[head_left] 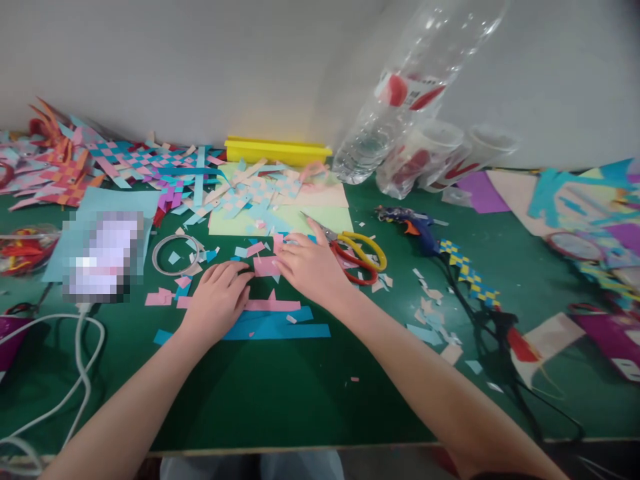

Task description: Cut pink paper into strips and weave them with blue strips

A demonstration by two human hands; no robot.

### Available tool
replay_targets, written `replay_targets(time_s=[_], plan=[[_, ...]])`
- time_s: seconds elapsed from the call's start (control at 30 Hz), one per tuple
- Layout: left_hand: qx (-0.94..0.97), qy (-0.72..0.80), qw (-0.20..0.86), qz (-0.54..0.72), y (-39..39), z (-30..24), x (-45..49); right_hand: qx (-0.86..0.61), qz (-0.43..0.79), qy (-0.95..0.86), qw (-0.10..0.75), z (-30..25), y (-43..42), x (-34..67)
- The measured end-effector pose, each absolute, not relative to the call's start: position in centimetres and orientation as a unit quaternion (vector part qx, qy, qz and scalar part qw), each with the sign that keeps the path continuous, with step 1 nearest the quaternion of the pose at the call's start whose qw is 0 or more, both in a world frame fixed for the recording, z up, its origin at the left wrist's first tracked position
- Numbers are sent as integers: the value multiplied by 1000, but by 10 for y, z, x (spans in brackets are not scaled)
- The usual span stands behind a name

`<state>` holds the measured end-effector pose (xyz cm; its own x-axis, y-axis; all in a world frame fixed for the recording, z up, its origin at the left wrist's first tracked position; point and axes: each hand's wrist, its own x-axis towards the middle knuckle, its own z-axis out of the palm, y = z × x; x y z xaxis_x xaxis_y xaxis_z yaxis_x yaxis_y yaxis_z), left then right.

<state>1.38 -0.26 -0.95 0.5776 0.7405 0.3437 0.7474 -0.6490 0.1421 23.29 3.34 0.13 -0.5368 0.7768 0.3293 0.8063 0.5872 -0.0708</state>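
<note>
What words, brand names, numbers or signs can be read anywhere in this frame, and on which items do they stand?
None can be read.
Clear plastic bottle: red and white label, print too blurred.
Plastic cups: red marks, no legible letters.
Object by the left hand: pixelated, unreadable.
Right hand rests on a blank pink paper piece.

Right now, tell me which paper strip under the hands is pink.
The pink strip lies nearest the left hand, just beyond the two longer blue strips, which sit closer to the table's front edge.
</note>
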Motion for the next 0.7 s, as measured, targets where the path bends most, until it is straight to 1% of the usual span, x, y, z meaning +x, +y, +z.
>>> replay_targets(time_s=[0.1, 0.23, 0.5, 0.6, 0.7], plan=[[-890, -417, -1, -185, -3, -8, 15, -449, -31, -881, 148, 6, 37, 230], [-889, -417, 10, -190, -3, -8, 15, -453, -56, -879, 137, 1, 35, 229], [-891, -412, 4, -190, -4, -11, 15, -464, -80, -869, 154, -15, 30, 230], [-892, -411, 3, -191, -4, -11, 15, -475, -80, -860, 169, -15, 28, 226], [-893, -407, 2, -190, -4, -11, 16, -472, -75, -862, 166, -10, 26, 226]])
